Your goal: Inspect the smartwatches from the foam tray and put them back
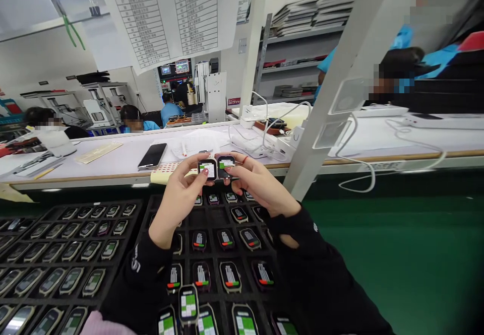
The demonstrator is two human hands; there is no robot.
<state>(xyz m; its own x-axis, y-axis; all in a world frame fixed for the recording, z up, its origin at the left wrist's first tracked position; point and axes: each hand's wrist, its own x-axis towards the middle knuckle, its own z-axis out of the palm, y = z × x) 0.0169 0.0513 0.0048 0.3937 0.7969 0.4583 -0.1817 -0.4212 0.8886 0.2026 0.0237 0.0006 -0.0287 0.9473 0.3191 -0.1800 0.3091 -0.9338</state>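
Observation:
In the head view, my left hand (177, 196) pinches a smartwatch (207, 169) with a light case and a lit white-and-green screen, my thumb on its face. My right hand (262, 186) grips a darker-cased smartwatch (226, 163), its screen also lit, with the thumb across its lower part. The two watches are side by side above a black compartment tray (214, 257). Rows of strapless smartwatches fill many compartments, several showing red and green bars. One light-cased watch (188, 305) lies on top of others near the front. My forearms cover parts of the tray.
A second black tray (136, 224) of watches sits to the left. Beyond, a bench (113, 171) carries a black phone (153, 156), papers and white cables (264, 133). A slanted metal post (321, 123) rises on the right. Several co-workers sit farther back. Printed sheets (170, 17) hang overhead.

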